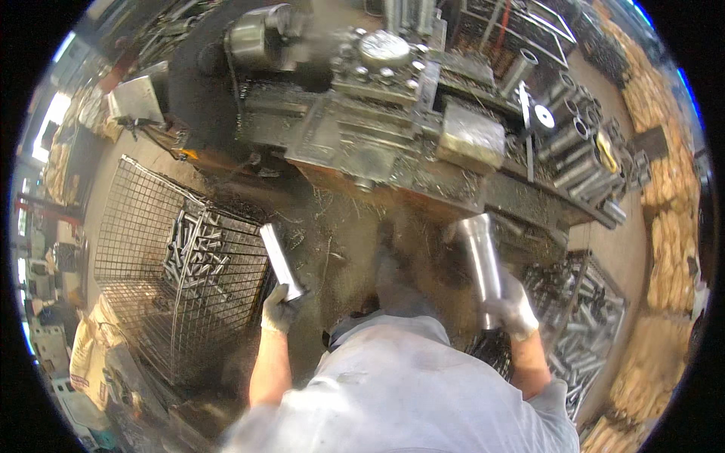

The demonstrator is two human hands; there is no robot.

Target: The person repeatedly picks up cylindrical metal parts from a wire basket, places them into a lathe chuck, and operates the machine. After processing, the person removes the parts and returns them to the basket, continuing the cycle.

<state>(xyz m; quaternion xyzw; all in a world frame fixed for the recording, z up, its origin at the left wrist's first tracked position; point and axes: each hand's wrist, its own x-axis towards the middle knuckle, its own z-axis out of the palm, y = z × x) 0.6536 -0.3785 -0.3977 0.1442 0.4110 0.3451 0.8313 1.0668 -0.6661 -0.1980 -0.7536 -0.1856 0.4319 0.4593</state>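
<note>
My left hand (279,308), in a grey-white work glove, is closed round the lower end of a shiny metal tube (277,253). The tube tilts with its top to the left and stands beside the wire mesh basket (175,309). On the other side, my gloved right hand (513,308) grips a thicker metal pipe (481,257) with a flared upper end. That pipe points up toward the lathe (377,121). The two pieces are held well apart, one on each side of my body.
Many metal pieces (195,249) lie in the left basket. Another bin of metal tubes (585,347) stands at the right. Upright pipes (578,151) crowd the lathe's right end, near a metal block (472,136). Chips litter the floor (332,249). Stacked tan sacks (668,257) line the right.
</note>
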